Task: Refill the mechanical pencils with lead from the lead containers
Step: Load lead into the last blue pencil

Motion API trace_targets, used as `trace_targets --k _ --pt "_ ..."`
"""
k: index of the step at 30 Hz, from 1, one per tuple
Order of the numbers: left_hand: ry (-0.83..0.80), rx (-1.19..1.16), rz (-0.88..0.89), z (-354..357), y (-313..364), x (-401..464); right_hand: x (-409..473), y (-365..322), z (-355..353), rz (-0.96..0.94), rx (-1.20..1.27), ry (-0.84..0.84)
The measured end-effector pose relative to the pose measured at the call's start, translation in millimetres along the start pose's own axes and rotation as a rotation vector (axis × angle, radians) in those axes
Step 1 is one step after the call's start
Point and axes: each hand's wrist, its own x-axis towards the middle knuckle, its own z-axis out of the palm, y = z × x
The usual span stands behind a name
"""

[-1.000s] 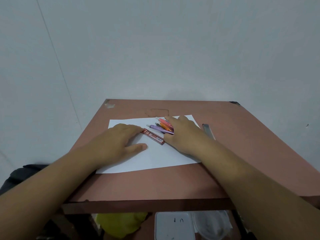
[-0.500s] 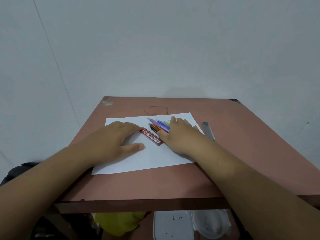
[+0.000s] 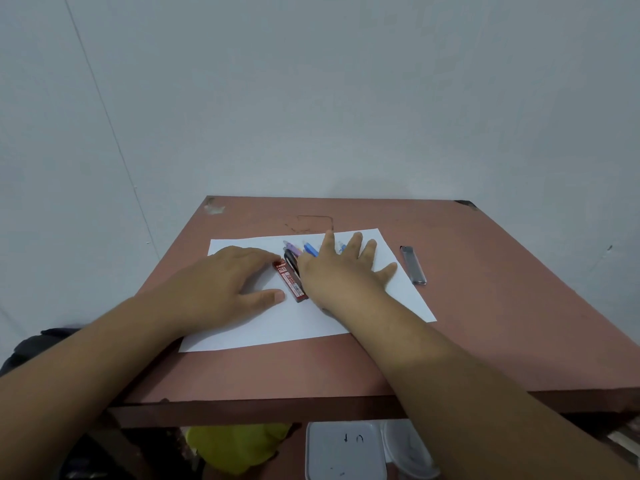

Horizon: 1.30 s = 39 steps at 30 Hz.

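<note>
While the left hand rests flat beside a red lead container, the right hand lies spread, gripping nothing, over coloured mechanical pencils on white paper.

Paper, plastic & a worn table top

Table: smooth matt red-brown top, chipped at far corners, w/ scuff marks. Sheet of paper: white, flat, matt. Red lead box: shiny plastic w/ printed label. Grey lead box: see-through plastic, bit glossy. Pencils: bright smooth plastic. Wall: pale, matt.
</note>
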Motion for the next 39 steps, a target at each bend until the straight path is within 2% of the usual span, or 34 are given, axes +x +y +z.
trace_targets --k 4,8,13,17,21,29,37,39 --pt "-0.004 -0.002 -0.001 -3.3 1.4 2.4 0.1 -1.2 -1.3 -0.049 0.008 -0.007" --pt "0.046 -0.061 0.017 -4.6 7.8 5.8 1.8 9.5 -6.4 -0.153 0.125 0.054" --pt "0.038 -0.074 0.032 -9.1 29.1 17.6 -4.9 50.7 -27.4 -0.284 0.290 0.311" --pt "0.016 -0.055 0.037 -7.9 51.5 28.3 4.5 98.2 -42.2 -0.180 0.180 0.450" --pt "0.015 -0.017 0.070 -5.2 70.6 36.4 12.0 124.1 -39.5 -0.108 0.209 0.433" --pt "0.028 -0.015 0.076 -4.6 79.5 37.5 10.2 124.2 -37.2 -0.165 0.354 0.472" --pt "0.027 -0.047 0.012 -1.6 57.1 21.5 4.4 93.9 -20.2 -0.387 0.211 0.398" --pt "0.041 -0.066 -0.010 -1.0 48.5 12.9 0.2 95.0 -23.4 -0.411 0.240 0.385"
